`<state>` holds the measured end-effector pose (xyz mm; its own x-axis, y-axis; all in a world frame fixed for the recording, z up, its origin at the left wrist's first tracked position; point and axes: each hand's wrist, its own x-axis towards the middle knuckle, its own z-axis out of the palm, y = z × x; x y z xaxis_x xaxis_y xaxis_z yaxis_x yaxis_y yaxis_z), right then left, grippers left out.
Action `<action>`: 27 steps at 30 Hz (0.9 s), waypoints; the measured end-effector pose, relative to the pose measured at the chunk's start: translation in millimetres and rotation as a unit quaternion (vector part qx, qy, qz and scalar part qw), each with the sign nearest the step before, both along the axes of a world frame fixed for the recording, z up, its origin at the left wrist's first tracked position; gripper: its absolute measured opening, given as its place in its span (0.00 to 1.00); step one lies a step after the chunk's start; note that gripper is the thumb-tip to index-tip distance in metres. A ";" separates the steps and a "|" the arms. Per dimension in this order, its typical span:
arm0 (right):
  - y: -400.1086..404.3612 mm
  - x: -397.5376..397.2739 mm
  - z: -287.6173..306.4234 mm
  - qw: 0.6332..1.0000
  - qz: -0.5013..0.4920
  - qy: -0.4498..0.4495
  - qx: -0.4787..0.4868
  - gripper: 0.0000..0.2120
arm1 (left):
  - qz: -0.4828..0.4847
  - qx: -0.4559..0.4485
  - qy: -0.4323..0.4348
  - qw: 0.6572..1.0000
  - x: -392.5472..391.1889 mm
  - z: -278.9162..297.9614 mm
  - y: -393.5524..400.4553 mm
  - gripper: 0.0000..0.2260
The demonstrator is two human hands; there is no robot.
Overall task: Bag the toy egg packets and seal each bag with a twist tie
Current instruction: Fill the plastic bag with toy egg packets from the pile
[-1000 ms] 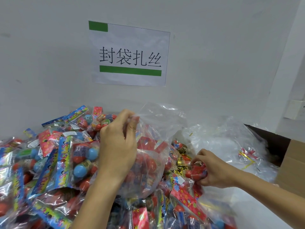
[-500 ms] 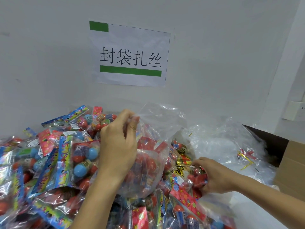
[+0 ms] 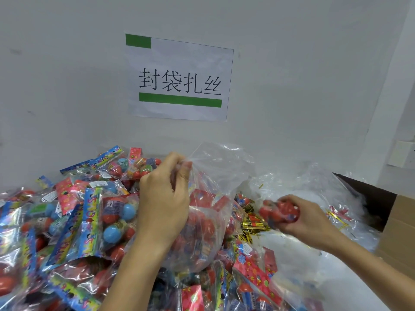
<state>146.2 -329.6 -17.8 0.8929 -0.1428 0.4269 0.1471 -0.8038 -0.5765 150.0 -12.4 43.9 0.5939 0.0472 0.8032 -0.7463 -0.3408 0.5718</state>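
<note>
My left hand [image 3: 165, 198] pinches the upper edge of a clear plastic bag [image 3: 215, 176], which hangs open and holds several red toy egg packets. To its right my right hand [image 3: 303, 218] grips a red toy egg packet [image 3: 279, 212], raised a little above the pile and blurred by motion. A big heap of toy egg packets [image 3: 74, 221] in blue and red wrappers covers the table's left and front. A bundle of gold twist ties [image 3: 253, 225] lies between the bag and my right hand.
A heap of clear empty bags [image 3: 314, 189] lies at the right with a few loose gold ties [image 3: 336, 218] on it. A cardboard box [image 3: 397, 232] stands at the far right. A paper sign [image 3: 179, 79] hangs on the white wall behind.
My right hand has closed on a red egg packet and lifted it up out of the pile. My left hand holds the bag's edge in the same place.
</note>
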 end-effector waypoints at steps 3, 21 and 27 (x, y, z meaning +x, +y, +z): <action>4.4 -3.8 14.3 0.988 -0.016 -0.058 0.139 0.17 | 0.006 0.008 0.010 1.000 0.3 0.2 0.9 0.12; 17.6 -45.3 82.3 0.889 0.135 -0.184 0.397 0.33 | -0.136 0.219 0.053 0.965 -44.6 27.7 -1.3 0.35; 21.0 -57.2 94.6 0.879 0.149 -0.189 0.411 0.24 | -0.194 0.136 0.182 0.954 -55.6 47.6 -16.9 0.15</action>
